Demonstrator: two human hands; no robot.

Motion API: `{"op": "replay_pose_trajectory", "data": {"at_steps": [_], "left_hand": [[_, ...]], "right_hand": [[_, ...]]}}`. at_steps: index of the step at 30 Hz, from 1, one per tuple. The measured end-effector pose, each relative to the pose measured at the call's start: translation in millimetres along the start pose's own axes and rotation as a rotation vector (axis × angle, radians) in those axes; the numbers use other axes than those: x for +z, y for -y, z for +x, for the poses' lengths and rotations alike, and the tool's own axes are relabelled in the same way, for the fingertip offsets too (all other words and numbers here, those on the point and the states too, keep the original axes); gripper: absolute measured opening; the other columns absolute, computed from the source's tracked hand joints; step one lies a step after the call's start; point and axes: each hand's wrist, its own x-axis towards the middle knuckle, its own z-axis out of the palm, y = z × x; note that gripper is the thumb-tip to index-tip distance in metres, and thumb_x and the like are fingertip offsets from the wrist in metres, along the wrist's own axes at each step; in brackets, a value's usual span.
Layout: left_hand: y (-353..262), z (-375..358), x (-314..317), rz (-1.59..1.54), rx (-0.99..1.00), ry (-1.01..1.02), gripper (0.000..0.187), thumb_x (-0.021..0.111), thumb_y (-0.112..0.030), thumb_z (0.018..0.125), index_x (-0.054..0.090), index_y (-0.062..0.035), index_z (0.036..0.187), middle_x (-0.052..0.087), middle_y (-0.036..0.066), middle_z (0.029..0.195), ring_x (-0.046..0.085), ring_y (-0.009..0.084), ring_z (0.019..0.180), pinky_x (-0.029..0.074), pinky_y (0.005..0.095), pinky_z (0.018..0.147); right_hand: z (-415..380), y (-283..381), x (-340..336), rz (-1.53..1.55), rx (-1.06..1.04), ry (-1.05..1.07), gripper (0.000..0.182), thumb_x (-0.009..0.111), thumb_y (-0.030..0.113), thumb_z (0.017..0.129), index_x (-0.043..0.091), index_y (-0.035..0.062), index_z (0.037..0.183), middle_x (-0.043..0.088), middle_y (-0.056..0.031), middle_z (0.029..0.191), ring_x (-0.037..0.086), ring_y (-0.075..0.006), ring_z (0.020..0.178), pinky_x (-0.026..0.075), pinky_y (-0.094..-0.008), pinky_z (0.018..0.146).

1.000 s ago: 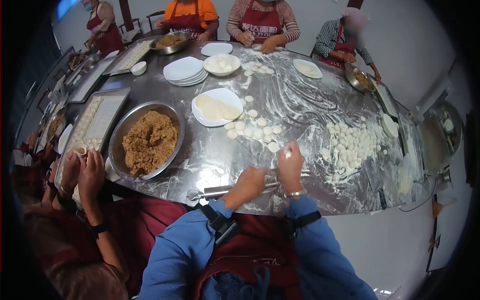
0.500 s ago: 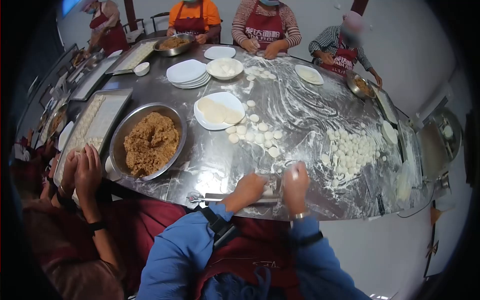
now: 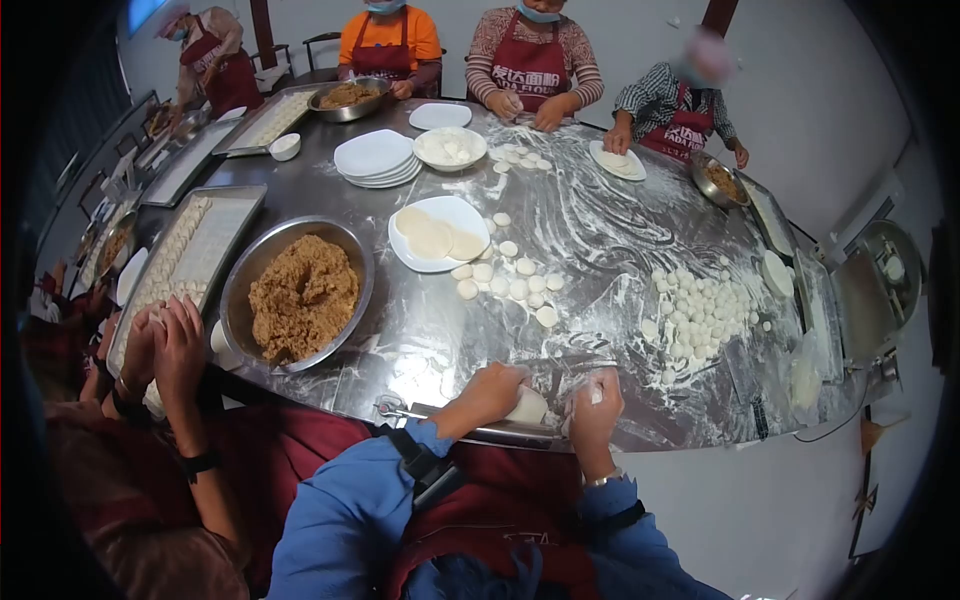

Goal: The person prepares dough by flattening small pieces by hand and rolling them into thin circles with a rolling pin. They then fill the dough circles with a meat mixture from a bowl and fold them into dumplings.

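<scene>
At the front edge of the floured metal table (image 3: pixel 400 335), my left hand (image 3: pixel 494 392) has its fingers bent at the left side of a pale dough piece (image 3: pixel 528 406). My right hand (image 3: pixel 595 405) is closed just right of that dough, with something whitish at its fingers, too small to name. A thin bar (image 3: pixel 565 363) lies behind both hands. Beyond them are several round dough pieces (image 3: pixel 518 288) and a white plate of flat wrappers (image 3: pixel 428 236). More small dough pieces (image 3: pixel 700 312) are heaped to the right.
A steel bowl of brown filling (image 3: pixel 303 293) stands at the left. Beside it a co-worker's hands (image 3: pixel 165 345) are over a tray of dumplings (image 3: pixel 180 250). Stacked plates (image 3: pixel 376 155) stand farther back. Several co-workers in red aprons are across the table.
The dough between my hands now shows as a wider pale piece. Both my hands have shifted slightly. At the far right, a co-worker's hand has reached onto a white plate.
</scene>
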Motion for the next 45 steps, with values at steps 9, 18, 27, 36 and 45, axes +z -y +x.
{"op": "replay_pose_trajectory", "data": {"at_steps": [9, 18, 27, 36, 45], "left_hand": [[0.6, 8.2, 16.5, 0.043, 0.077, -0.018, 0.011, 0.056, -0.014, 0.081, 0.062, -0.0074, 0.088, 0.065, 0.017, 0.081, 0.062, 0.0383, 0.08, 0.048, 0.0475, 0.072], [-17.1, -0.4, 11.0, -0.119, -0.041, -0.079, 0.013, 0.053, -0.01, 0.08, 0.062, -0.0075, 0.089, 0.065, 0.019, 0.082, 0.062, 0.0397, 0.08, 0.049, 0.047, 0.073], [-9.2, -10.6, 0.4, -0.125, 0.037, 0.003, 0.01, 0.054, -0.01, 0.081, 0.06, -0.0063, 0.088, 0.064, 0.02, 0.08, 0.061, 0.0398, 0.079, 0.049, 0.0467, 0.071], [1.0, -4.1, 2.8, -0.04, 0.017, -0.044, 0.013, 0.055, -0.011, 0.081, 0.062, -0.0073, 0.091, 0.065, 0.019, 0.08, 0.062, 0.0402, 0.078, 0.049, 0.0468, 0.072], [-8.9, 9.6, 17.4, -0.07, 0.065, -0.062, 0.012, 0.055, -0.01, 0.08, 0.062, -0.0085, 0.09, 0.065, 0.018, 0.081, 0.062, 0.0392, 0.079, 0.049, 0.0454, 0.07]], "right_hand": [[24.9, 16.2, 15.6, -0.05, 0.041, 0.034, 0.011, 0.057, 0.006, 0.075, 0.049, 0.0047, 0.083, 0.056, -0.0156, 0.066, 0.057, -0.0303, 0.058, 0.046, -0.0382, 0.057], [28.0, 10.1, 21.2, 0.028, 0.095, 0.076, 0.015, 0.061, 0.008, 0.073, 0.05, 0.0047, 0.084, 0.056, -0.0168, 0.069, 0.057, -0.0367, 0.063, 0.046, -0.04, 0.06], [9.3, 1.4, 10.0, -0.038, -0.075, -0.049, 0.014, 0.059, 0.005, 0.073, 0.049, 0.004, 0.084, 0.057, -0.0181, 0.069, 0.058, -0.0359, 0.063, 0.045, -0.0434, 0.058], [-2.1, -3.7, 2.6, 0.026, 0.096, 0.021, 0.013, 0.058, 0.004, 0.074, 0.05, 0.0047, 0.084, 0.055, -0.0172, 0.067, 0.056, -0.0347, 0.06, 0.046, -0.0403, 0.058], [31.9, 11.3, 25.7, -0.079, -0.025, 0.032, 0.015, 0.06, 0.006, 0.075, 0.05, 0.0043, 0.085, 0.057, -0.017, 0.067, 0.058, -0.0358, 0.061, 0.046, -0.0401, 0.057]]}}
